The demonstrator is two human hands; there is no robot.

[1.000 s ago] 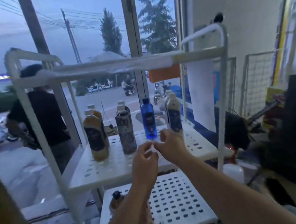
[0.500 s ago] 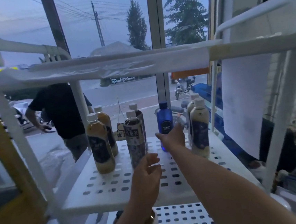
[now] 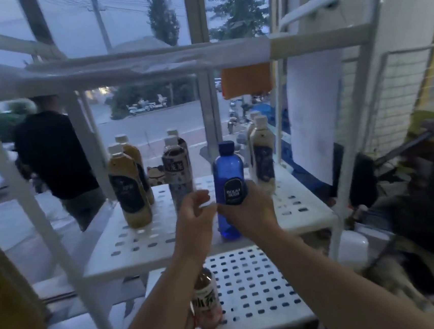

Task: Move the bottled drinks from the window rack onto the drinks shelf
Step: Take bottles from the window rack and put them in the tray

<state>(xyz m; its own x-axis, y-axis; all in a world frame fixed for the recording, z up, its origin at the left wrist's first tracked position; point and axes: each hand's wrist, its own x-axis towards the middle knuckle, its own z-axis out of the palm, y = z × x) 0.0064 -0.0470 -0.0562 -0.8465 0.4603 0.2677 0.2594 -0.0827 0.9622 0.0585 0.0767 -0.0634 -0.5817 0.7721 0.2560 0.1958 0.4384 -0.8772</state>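
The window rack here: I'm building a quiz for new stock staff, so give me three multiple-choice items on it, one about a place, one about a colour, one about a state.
1. Where does the brown tea bottle stand?
A. on the lower perforated shelf
B. on the top rail
C. on the floor outside

2. What colour is the soda bottle in the right hand?
A. orange
B. blue
C. green

3. What is the left hand doing?
A. gripping a tan bottle
B. resting flat on the shelf
C. held open beside the soda bottle, holding nothing

Answers:
1 A, it shows on the lower perforated shelf, partly behind the left forearm.
2 B, body and cap are blue, with a dark label.
3 C, its fingers are curled loosely in the air with nothing between them, while the right hand wraps the soda bottle.
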